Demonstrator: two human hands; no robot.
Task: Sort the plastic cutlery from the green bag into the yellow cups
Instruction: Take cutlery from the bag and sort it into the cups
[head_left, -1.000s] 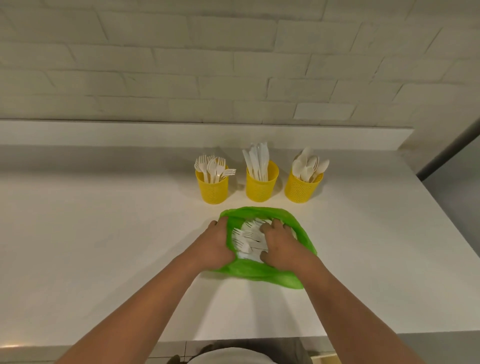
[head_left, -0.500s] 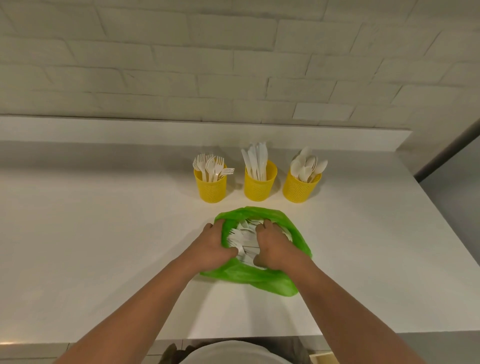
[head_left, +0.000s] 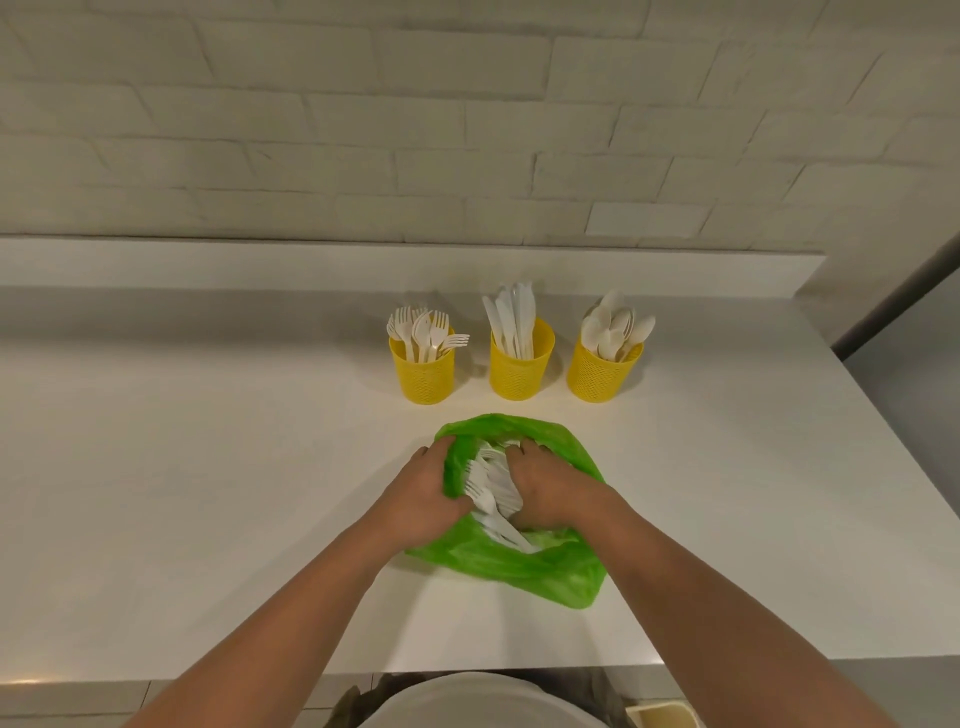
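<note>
Both hands sit at the mouth of the bag (head_left: 519, 569), seen from the head camera. Left hand (head_left: 423, 496) grips the bag's left edge, with green plastic bunched over its curled fingers. Right hand (head_left: 553, 486) is just beside it, knuckles up and fingers bent down into the opening; their tips are hidden, so I cannot tell whether they hold plastic, cutlery or nothing.

Between the two hands lies the loose cutlery (head_left: 493, 493), a white heap inside the bag. One fork (head_left: 480, 493) lies on top, close to the left thumb. The bag spreads out under both wrists and towards the person on the counter (head_left: 208, 493).

Beyond the fingertips, well apart from the bag, stand three yellow cups in a row. The fork cup (head_left: 423, 374) is ahead of the left hand. The knife cup (head_left: 519, 369) is ahead of the gap between the hands. The spoon cup (head_left: 602, 374) is ahead and to the right of the right hand.
</note>
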